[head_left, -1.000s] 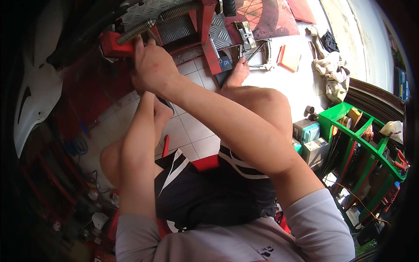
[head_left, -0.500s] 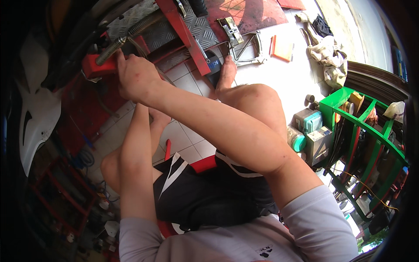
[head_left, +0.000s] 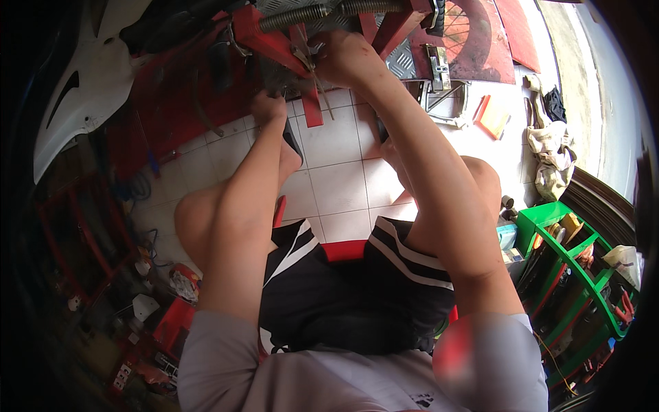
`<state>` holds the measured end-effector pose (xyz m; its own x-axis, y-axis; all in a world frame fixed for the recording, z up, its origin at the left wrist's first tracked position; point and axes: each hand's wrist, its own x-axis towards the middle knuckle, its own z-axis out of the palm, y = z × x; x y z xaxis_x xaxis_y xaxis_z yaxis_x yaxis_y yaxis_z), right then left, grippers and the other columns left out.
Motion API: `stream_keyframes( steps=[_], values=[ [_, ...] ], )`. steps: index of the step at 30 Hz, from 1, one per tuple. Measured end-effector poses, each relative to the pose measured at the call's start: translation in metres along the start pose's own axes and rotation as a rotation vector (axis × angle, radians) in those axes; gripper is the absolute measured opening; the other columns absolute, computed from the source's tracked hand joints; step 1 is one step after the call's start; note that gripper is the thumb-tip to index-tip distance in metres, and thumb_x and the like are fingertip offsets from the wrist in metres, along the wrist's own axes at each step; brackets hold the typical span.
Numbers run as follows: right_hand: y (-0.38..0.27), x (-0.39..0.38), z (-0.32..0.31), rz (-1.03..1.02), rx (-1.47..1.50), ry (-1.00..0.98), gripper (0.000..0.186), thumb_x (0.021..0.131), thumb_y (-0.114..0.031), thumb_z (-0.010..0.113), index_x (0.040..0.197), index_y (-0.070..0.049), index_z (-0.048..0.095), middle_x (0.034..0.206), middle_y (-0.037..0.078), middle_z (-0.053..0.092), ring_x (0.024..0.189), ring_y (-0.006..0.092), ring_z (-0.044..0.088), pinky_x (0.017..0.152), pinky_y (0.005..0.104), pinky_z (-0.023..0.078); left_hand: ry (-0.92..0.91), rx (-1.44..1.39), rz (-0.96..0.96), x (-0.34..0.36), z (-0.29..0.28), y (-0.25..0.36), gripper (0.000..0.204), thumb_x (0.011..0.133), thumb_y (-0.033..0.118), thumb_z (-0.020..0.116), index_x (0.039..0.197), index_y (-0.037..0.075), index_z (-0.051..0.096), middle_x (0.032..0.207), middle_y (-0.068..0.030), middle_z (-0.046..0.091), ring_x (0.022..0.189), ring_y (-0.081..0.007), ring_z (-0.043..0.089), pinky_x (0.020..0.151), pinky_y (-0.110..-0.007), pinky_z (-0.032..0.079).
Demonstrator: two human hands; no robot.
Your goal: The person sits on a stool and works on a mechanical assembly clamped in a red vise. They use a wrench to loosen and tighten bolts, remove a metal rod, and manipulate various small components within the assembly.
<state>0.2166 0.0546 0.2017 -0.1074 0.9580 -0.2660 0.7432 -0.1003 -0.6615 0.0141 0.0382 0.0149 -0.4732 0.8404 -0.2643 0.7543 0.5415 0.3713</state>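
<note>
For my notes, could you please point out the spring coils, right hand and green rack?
Spring coils (head_left: 295,16): head view, left section.
Right hand (head_left: 345,59): head view, back of hand.
Green rack (head_left: 542,218): head view, upper-left frame.

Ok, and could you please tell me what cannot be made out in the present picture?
All in the head view:
- Right hand: fingertips and their grip, hidden mostly behind the hand itself.
- Left hand: what its fingers hold, if anything; too small and dark.
- White panel: upper end, cut off by the top edge.
- Round blurred patch: conceals whatever lies beneath.
</note>
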Motion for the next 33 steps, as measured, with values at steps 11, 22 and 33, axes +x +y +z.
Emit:
stream_keyframes(
  steps=[11,22,33],
  values=[
    [-0.001,-0.003,0.006,-0.143,-0.01,-0.081,0.043,0.078,-0.008,0.055,0.121,-0.016,0.06,0.102,0.01,0.067,0.09,0.0274,0.065,0.081,0.0344,0.051,0.015,-0.061,0.014,-0.009,0.005,-0.004,0.022,0.075,0.023,0.067,0.092,0.009,0.069,0.09,-0.0153,0.067,0.089,-0.0326,0.065,0.077,-0.04,0.051],
    [-0.001,0.004,-0.001,-0.092,-0.012,-0.129,0.039,0.08,-0.002,0.05,0.117,-0.01,0.062,0.093,0.012,0.069,0.085,0.0198,0.068,0.079,0.0298,0.053,0.056,-0.138,0.046,-0.006,0.014,-0.012,0.023,0.073,0.02,0.068,0.093,0.008,0.067,0.094,-0.0151,0.066,0.092,-0.0322,0.063,0.077,-0.041,0.05],
    [0.009,0.013,0.008,-0.157,0.12,0.044,0.028,0.08,-0.012,0.053,0.101,-0.015,0.07,0.08,0.015,0.068,0.073,0.0257,0.067,0.07,0.0347,0.053,0.102,-0.163,0.115,0.002,0.032,-0.018,0.03,0.075,0.02,0.066,0.102,0.006,0.064,0.1,-0.018,0.063,0.095,-0.0347,0.06,0.081,-0.043,0.048]
  ],
)
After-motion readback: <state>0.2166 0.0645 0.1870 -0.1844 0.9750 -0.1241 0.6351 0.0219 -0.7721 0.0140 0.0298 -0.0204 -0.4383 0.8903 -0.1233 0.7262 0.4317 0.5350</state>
